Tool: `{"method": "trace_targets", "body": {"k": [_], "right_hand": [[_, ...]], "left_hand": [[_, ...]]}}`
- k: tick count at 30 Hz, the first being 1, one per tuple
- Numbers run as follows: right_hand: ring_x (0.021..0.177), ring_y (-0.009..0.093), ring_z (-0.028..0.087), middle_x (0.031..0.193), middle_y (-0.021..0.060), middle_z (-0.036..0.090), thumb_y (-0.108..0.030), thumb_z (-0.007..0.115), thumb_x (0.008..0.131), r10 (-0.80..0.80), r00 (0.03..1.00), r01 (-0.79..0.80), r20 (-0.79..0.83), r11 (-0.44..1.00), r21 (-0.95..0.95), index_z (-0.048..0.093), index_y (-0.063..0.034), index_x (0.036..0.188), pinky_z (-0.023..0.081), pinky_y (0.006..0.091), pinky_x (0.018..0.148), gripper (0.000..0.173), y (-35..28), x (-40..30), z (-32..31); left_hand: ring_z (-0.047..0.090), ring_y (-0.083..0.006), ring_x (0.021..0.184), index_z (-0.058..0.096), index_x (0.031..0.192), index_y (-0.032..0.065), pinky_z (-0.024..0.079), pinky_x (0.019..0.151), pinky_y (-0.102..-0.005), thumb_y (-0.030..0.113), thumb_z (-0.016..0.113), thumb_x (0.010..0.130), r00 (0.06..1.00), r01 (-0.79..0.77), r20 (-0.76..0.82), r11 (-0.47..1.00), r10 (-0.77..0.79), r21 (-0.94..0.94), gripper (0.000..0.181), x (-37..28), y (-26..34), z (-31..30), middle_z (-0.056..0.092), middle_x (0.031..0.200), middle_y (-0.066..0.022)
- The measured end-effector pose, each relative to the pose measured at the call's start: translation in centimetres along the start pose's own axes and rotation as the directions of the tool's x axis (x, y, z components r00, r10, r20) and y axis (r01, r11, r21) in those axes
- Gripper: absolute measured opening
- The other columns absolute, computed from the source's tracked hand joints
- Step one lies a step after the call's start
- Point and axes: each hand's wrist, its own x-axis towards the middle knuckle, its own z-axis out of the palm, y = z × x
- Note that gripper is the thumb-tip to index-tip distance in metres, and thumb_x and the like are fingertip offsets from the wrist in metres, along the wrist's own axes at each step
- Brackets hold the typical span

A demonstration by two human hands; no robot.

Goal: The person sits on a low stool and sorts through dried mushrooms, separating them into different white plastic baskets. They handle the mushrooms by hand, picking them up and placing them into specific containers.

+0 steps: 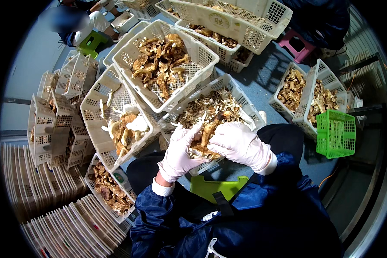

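My left hand (180, 154), in a pale glove, holds a brown dried mushroom (209, 130) from the left, its fingers spread along it. From the right my right hand (240, 145), gloved too, has its fingers closed at the mushroom's lower part. Both hands are over a white plastic crate (250, 103) of small mushroom pieces (196, 108). Beyond it, a raised white crate (132, 40) holds larger brown mushrooms (161, 61). To the left, a tilted crate (92, 129) contains brown and whitish pieces (124, 130).
Stacked empty crates (74, 225) stand at lower left, filled ones (56, 129) above them. A crate of mushrooms (111, 190) is by my left knee. At right are more filled crates (324, 84) and a green basket (335, 133). Two people (312, 22) sit at the far side.
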Motion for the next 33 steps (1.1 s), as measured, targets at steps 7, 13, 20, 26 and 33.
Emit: {"method": "trace_targets", "body": {"k": [7,13,20,26,33], "right_hand": [[0.075,0.026,0.061,0.078,0.0073,0.059,-0.018,0.072,0.083,0.009,0.993,-0.014,-0.119,0.999,-0.036,0.070,-0.0069,0.086,0.050,0.0381,0.068,0.012,0.1,0.2,-1.0],[0.074,0.027,0.062,0.079,0.0075,0.061,-0.015,0.073,0.083,0.010,0.994,-0.011,-0.109,1.000,-0.008,0.070,-0.0055,0.085,0.050,0.0355,0.065,0.010,0.3,0.0,-0.1],[0.073,0.027,0.063,0.077,0.0098,0.062,-0.019,0.072,0.087,0.165,0.929,-0.147,-0.331,0.986,0.079,0.071,-0.0043,0.087,0.051,0.0358,0.065,0.015,0.5,0.2,-1.7],[0.074,0.027,0.063,0.079,0.0080,0.061,-0.019,0.073,0.085,-0.030,0.999,0.020,0.031,0.961,0.276,0.071,-0.0049,0.089,0.050,0.0351,0.065,0.015,1.8,-0.1,-1.3],[0.074,0.025,0.064,0.079,0.0061,0.061,-0.018,0.075,0.082,-0.046,0.996,0.051,-0.082,0.996,0.067,0.071,-0.0068,0.087,0.051,0.0339,0.065,0.013,1.3,-0.1,-1.1]], "left_hand": [[0.056,-0.0249,0.116,0.045,0.144,0.0074,0.044,0.100,-0.0362,0.021,0.094,0.061,1.000,0.015,0.012,1.000,-0.015,-0.015,0.097,0.0,0.2,-0.2,0.063,0.117,-0.0099],[0.053,-0.0222,0.121,0.045,0.144,0.0078,0.042,0.102,-0.0359,0.026,0.095,0.060,1.000,0.008,0.005,0.996,-0.008,0.091,0.099,0.3,0.6,-0.2,0.065,0.116,-0.0104],[0.057,-0.0232,0.119,0.046,0.143,0.0046,0.042,0.104,-0.0363,0.023,0.096,0.059,0.998,0.065,0.024,0.996,-0.064,-0.058,0.100,-0.1,-0.5,0.1,0.059,0.125,-0.0097],[0.054,-0.0221,0.122,0.047,0.142,0.0044,0.042,0.105,-0.0360,0.021,0.096,0.059,0.996,0.087,0.040,0.962,-0.079,-0.259,0.098,-0.5,-0.6,0.2,0.053,0.132,-0.0092],[0.056,-0.0217,0.116,0.053,0.138,0.0048,0.043,0.102,-0.0353,0.022,0.096,0.058,0.998,0.046,0.053,0.979,-0.036,-0.200,0.093,-0.4,-0.7,-0.1,0.058,0.126,-0.0076]]}}
